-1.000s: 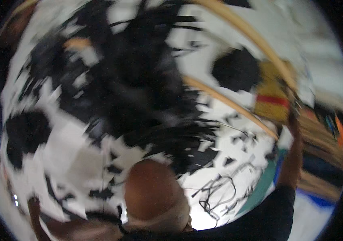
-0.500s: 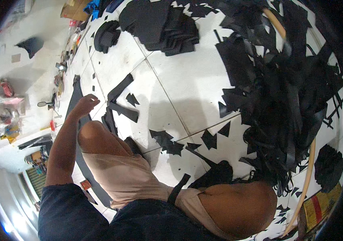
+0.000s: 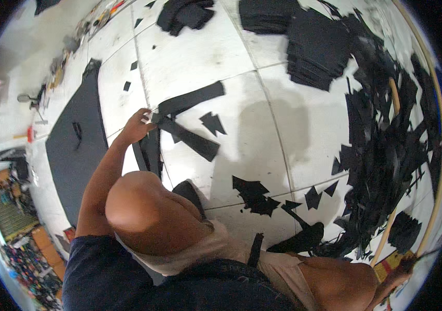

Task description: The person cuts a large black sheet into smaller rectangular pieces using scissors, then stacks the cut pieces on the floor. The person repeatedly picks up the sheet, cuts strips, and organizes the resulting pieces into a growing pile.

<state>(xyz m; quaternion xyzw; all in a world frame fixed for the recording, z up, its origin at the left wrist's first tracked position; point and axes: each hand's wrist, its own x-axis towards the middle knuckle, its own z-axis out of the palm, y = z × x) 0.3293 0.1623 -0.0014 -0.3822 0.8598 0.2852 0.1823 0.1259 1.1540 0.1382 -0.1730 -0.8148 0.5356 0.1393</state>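
Two black strips (image 3: 194, 98) lie splayed on the white floor (image 3: 221, 179), near ends meeting at the left hand (image 3: 137, 126). Its thumb and fingers sit apart at that junction; cannot tell whether they pinch. Black scraps (image 3: 212, 123) lie just right of the strips; a large black sheet (image 3: 78, 145) lies left of the hand. Right hand (image 3: 401, 270) is at lower right, beside a yellow-red object (image 3: 383, 269); blurred, grip cannot be told. Handling, judged: strips light, soft, bendable, matt and so not slippery; hardly fragile, though apt to droop. Best hold: pinch a near end, supporting mid-length.
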